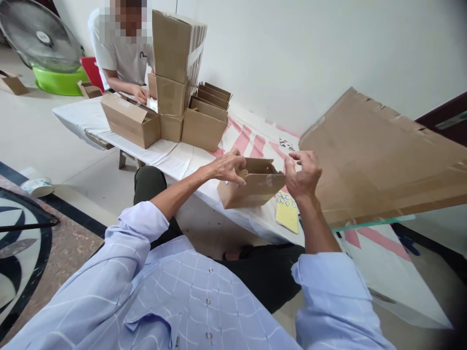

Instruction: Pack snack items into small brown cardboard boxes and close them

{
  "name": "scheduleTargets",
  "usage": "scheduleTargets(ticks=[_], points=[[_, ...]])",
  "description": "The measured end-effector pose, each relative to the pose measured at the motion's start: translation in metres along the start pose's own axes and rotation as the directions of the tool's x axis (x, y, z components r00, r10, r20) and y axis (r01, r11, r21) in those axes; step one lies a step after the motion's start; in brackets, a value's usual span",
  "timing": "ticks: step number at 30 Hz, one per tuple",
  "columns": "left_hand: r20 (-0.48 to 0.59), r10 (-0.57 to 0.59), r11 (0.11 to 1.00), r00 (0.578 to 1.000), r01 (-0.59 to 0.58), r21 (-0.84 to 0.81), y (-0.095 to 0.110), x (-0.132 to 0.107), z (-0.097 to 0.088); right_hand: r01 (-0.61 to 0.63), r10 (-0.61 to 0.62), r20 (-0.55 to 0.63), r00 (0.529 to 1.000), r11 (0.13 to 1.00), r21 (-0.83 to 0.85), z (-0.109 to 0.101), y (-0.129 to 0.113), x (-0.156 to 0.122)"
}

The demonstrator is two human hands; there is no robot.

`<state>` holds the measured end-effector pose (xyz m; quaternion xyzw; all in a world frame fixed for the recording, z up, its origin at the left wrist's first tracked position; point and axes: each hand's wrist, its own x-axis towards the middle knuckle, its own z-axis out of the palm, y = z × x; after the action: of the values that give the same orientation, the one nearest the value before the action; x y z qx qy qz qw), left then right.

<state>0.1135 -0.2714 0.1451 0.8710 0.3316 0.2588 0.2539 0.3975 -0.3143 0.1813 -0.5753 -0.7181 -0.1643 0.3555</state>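
A small open cardboard box (251, 189) rests at the near edge of the cloth-covered table (189, 160). My left hand (228, 166) grips its left top edge, fingers curled over the rim. At the box's right end my right hand (302, 175) hovers with its fingers bent and parted, touching or just off the flap; I cannot make out anything in it. A yellow sheet with small stickers (287, 214) lies just under the right hand.
A big flat stack of cardboard (383, 155) lies to the right. Folded boxes (204, 124) and a tall stack (177, 53) stand further along the table, where another person (124, 53) sits working. A fan (38, 36) and a green basin (58, 80) are on the floor.
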Motion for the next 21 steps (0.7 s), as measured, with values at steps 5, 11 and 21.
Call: scheduleTargets(ticks=[5, 11, 21], points=[[-0.075, -0.252, 0.967, 0.965, 0.254, 0.021, 0.008, 0.007, -0.003, 0.069, -0.069, -0.016, 0.998, 0.998, 0.001, 0.002, -0.072, -0.067], [-0.044, -0.379, 0.919, 0.924, 0.382, 0.101, 0.029, 0.016, -0.005, 0.034, -0.034, -0.001, 0.999, 0.997, 0.063, 0.047, -0.100, -0.121], [-0.111, -0.478, 0.858, 0.871, 0.490, 0.154, 0.068, 0.016, 0.007, -0.209, 0.208, -0.008, 0.978, 0.978, -0.027, 0.057, -0.097, -0.139]])
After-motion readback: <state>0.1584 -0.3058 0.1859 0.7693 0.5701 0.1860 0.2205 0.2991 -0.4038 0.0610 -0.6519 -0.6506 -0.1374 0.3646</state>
